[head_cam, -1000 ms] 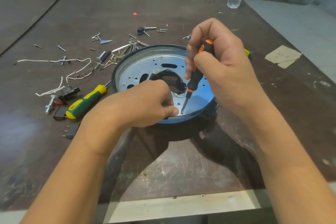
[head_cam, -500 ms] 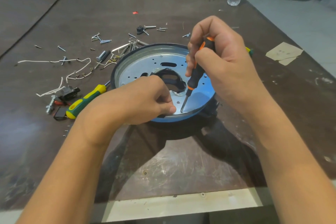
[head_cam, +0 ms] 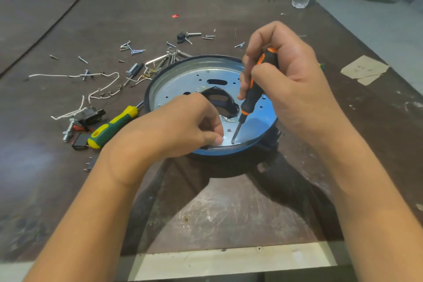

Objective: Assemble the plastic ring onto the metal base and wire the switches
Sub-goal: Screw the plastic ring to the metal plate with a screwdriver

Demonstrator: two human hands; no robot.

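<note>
Screw-fastening step, it seems: right hand (head_cam: 295, 89) wraps the orange-black screwdriver (head_cam: 254, 89), tip at the metal base's (head_cam: 194, 75) six-o'clock rim, black plastic ring (head_cam: 146, 96) around it; left hand (head_cam: 183, 126) pinches there, contents hidden; next, steady downward turning

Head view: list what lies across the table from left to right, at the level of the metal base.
White wires → green and yellow screwdriver → left hand → orange and black screwdriver → right hand → paper scrap.
</note>
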